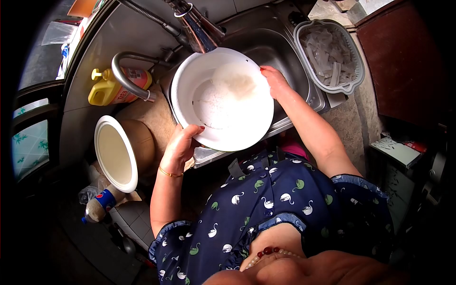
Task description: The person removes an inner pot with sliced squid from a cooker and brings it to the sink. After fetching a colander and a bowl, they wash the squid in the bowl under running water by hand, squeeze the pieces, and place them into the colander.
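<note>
A round white basin [190, 95] is held over the metal sink [285, 45], tilted so that its inside faces me. Brownish cloudy residue and small dark specks show on its bottom. My left hand [179, 145] grips the near left rim, thumb over the edge and the other fingers hidden beneath. On the far right side of the rim, my right hand [275, 81] is closed, its fingers mostly out of sight behind the basin. The faucet head [204, 35] hangs right at the basin's upper edge; whether water runs from it I cannot tell.
Right of the sink stands a white basket [359, 71] of pale, translucent pieces. At left are a yellow pump bottle [107, 89], a curved metal pipe [118, 61], a tilted cream-coloured pot [114, 152] and a plastic bottle with a blue label [105, 199].
</note>
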Motion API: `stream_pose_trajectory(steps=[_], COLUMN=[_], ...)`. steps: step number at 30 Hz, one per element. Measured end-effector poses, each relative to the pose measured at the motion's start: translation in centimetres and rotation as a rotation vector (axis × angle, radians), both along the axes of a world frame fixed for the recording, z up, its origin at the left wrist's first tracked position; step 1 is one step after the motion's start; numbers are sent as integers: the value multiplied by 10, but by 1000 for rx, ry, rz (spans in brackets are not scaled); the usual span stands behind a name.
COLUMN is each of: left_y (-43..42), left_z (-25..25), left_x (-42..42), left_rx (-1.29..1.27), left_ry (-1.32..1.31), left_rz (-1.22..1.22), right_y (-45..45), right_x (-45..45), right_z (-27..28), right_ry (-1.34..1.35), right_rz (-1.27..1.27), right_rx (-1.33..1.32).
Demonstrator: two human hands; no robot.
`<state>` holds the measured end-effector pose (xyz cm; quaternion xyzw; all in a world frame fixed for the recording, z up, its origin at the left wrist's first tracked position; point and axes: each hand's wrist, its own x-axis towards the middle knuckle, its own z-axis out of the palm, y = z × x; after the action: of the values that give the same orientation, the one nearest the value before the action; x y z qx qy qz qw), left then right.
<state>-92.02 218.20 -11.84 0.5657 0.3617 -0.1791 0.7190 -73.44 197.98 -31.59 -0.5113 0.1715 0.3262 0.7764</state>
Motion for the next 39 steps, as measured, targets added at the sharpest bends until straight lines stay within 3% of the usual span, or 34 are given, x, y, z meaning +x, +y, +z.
stream_pose_trajectory(steps=[18, 39], left_y=[2, -11], left_z=[0, -10], left_x=[-4, -7], left_rx=[-29, 298], left_ry=[-80, -294], left_rz=[-45, -120], right_y=[-1, 2], right_x=[-4, -12], right_z=[-1, 8], right_ry=[4, 42], right_rz=[-5, -99], right_rx=[55, 88])
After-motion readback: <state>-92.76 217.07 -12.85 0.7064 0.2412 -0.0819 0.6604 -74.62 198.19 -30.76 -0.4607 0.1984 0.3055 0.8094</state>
